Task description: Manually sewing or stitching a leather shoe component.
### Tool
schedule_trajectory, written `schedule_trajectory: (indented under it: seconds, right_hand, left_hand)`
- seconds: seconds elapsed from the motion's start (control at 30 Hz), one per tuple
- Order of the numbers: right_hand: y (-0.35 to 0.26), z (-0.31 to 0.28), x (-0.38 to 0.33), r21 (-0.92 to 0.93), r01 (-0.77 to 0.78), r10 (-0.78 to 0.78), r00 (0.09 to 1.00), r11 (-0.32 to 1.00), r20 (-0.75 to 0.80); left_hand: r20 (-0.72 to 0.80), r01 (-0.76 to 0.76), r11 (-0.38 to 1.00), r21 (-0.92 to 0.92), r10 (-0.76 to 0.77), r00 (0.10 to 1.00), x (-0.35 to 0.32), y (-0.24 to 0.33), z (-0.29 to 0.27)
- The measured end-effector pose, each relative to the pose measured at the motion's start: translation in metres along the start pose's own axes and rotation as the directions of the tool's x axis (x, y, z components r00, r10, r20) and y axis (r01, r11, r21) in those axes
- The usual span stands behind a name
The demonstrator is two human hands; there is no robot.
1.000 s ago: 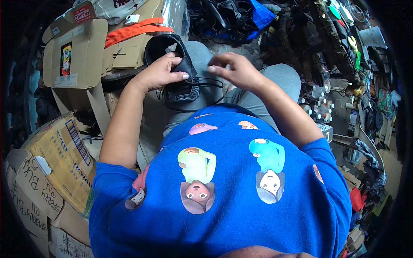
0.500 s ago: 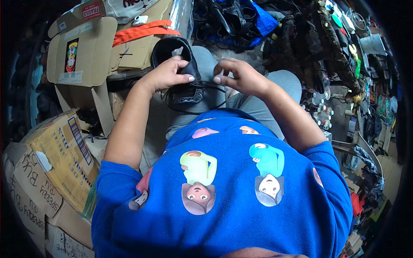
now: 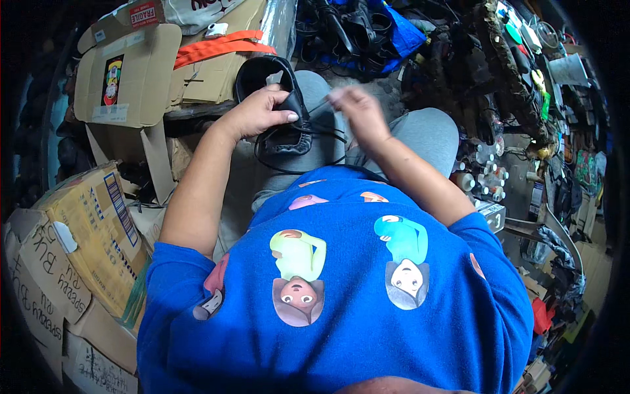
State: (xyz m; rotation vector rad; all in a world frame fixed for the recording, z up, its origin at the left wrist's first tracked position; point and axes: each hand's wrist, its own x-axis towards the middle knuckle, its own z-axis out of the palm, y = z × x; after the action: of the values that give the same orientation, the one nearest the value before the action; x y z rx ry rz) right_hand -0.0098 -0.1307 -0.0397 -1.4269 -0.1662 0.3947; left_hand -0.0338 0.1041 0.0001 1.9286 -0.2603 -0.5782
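Note:
A black shoe [image 3: 289, 140] with lacing along its side rests on my left thigh, its opening toward the far side. My left hand [image 3: 264, 111] grips it by the upper, fingers inside the opening and thumb on the outside. A bit of pale material [image 3: 274, 77] shows inside the shoe. To the right, my right hand [image 3: 362, 117] is smeared by motion. Its thumb and finger are pinched on a dark shoelace [image 3: 319, 106] that runs taut from the shoe. More loose black lace loops over the shoe's near end and my leg.
On the left stand an opened cardboard box [image 3: 141, 79] and a yellow carton [image 3: 92, 217]. Orange strips [image 3: 226, 47] lie on flat cardboard. Dark shoes on a blue sheet [image 3: 403, 33] lie ahead. Small bottles [image 3: 485, 167] and a cluttered rack are on the right.
My right hand has lifted slightly away from the shoe, drawing a length of lace out straight. My left hand still holds the shoe in nearly the same place.

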Motion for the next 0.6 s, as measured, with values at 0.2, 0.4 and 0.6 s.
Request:
schedule_trajectory:
  seconds: [0.2,0.4,0.6]
  right_hand:
    - [-0.077,-0.095,0.016,0.790,0.078,0.191,0.952,0.608,-0.241]
    - [-0.076,-0.145,0.002,0.064,-0.002,0.023,0.944,0.998,-0.329]
    - [-0.060,-0.043,-0.002,-0.326,0.141,-0.057,0.966,0.935,0.253]
  left_hand:
    - [0.032,0.135,0.990,-0.048,-0.133,0.991,-0.008,0.006,-0.006]
    - [0.036,0.082,0.995,-0.064,-0.079,0.996,-0.004,0.015,-0.005]
    - [-0.007,0.063,0.997,-0.032,-0.063,0.998,-0.007,0.019,-0.005]
